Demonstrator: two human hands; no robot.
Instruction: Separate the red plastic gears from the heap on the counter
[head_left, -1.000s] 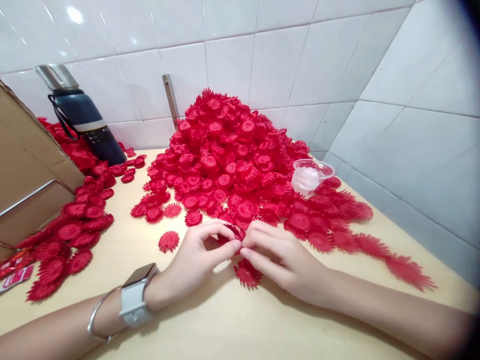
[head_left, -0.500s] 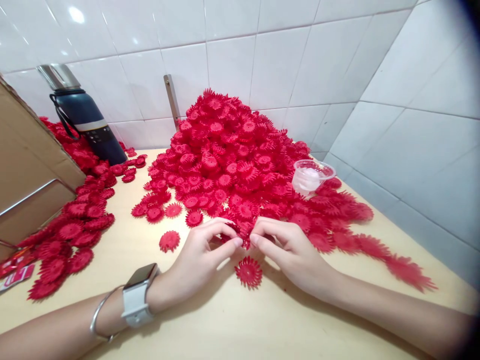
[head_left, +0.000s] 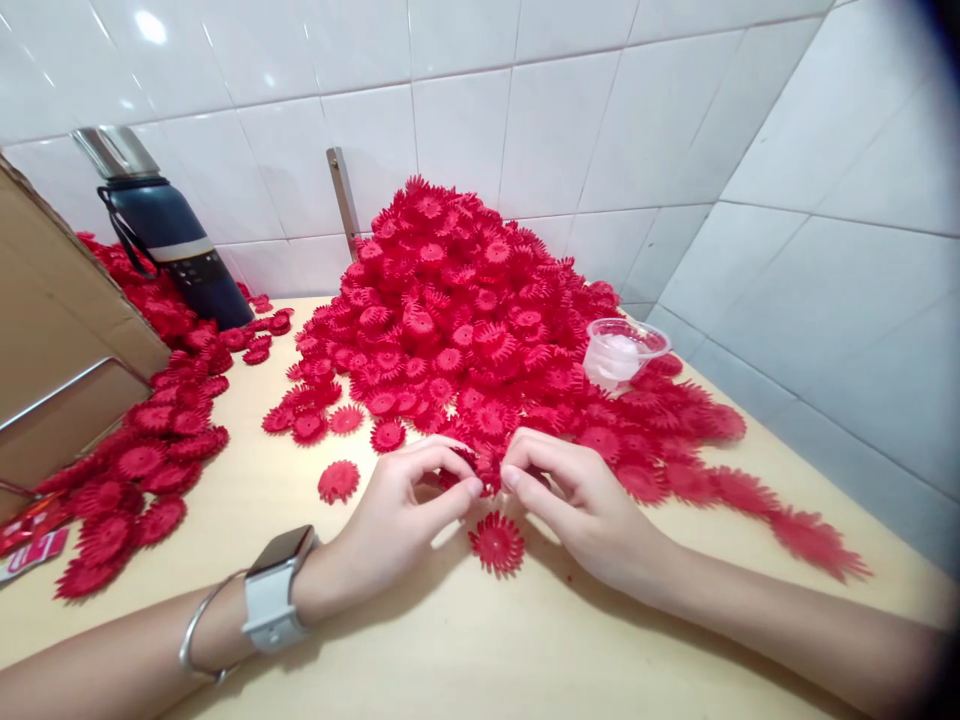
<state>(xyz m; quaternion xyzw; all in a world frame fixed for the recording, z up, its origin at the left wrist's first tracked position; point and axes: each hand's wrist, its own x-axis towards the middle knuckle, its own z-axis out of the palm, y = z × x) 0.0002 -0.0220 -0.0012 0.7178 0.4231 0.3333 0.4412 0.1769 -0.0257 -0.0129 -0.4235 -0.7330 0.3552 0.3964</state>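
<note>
"while a loose red flower [head_left: 496, 545] lies nearest on the table [head_left: 480, 650], what shows past it?"

"the left hand [head_left: 401, 510] and right hand [head_left: 596, 510], fingers pinched closed on a partly hidden flower [head_left: 490, 478] between them."

"and behind that?"

"a heap of red flowers [head_left: 457, 325], a clear cup [head_left: 609, 366] at its right, then the tiled wall [head_left: 465, 120]."

Navy bottle [head_left: 171, 225] with silver cap [head_left: 120, 153], cardboard box [head_left: 60, 300], clear plastic cup [head_left: 609, 362], metal strip [head_left: 343, 200], 2 tiled walls [head_left: 555, 130]
</note>
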